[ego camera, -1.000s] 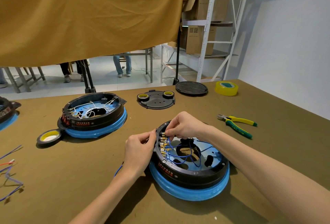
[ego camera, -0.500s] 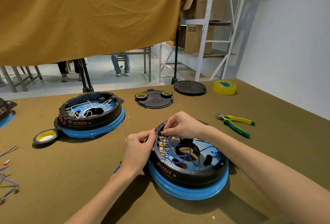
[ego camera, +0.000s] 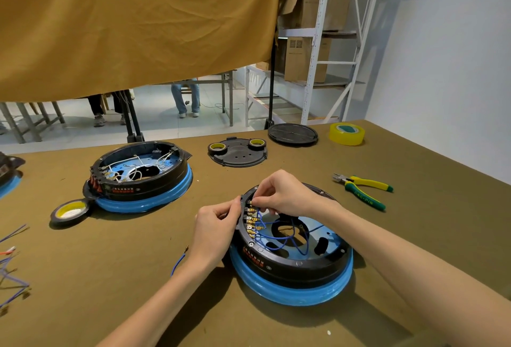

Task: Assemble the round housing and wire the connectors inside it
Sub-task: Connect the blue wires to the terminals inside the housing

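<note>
A round black housing (ego camera: 301, 265) with a blue base ring sits in front of me. Blue wires (ego camera: 279, 239) loop across its blue floor to a row of brass connectors (ego camera: 252, 222) on the left inner wall. My left hand (ego camera: 214, 232) pinches the housing's outer left rim beside those connectors. My right hand (ego camera: 282, 194) reaches in from above, its fingertips pinched on a blue wire end at the topmost connector. A loose blue wire (ego camera: 179, 259) lies on the table under my left wrist.
A second housing (ego camera: 143, 178) with white wires stands at the left. Black tape roll (ego camera: 70, 211), a black cover plate (ego camera: 237, 151) carrying two tape rolls, a round lid (ego camera: 292, 134), yellow tape (ego camera: 346, 133), green-yellow pliers (ego camera: 362, 190) and loose wires (ego camera: 11, 263) lie around.
Both hands stay at the connector row; my right fingertips have shifted slightly along the top connectors. The view has drifted a little.
</note>
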`<action>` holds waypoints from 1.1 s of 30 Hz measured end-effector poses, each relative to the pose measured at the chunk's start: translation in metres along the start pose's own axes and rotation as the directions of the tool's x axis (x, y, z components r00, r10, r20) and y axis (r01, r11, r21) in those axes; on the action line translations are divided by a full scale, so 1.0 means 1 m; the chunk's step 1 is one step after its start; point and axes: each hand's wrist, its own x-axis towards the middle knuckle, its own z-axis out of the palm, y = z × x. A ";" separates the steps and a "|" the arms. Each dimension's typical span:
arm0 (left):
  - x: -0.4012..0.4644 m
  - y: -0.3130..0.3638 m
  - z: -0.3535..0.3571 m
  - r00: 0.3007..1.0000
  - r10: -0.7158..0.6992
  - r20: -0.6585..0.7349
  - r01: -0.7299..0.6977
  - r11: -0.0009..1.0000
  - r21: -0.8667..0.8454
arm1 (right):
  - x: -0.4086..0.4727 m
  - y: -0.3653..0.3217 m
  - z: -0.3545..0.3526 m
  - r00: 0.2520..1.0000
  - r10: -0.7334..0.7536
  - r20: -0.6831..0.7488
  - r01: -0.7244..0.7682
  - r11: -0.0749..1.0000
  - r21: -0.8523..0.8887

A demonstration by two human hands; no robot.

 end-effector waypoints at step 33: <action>-0.002 -0.007 0.004 0.984 -0.032 -0.174 0.040 0.998 0.042 | -0.019 -0.014 -0.012 0.984 -0.148 0.103 0.174 0.930 -0.324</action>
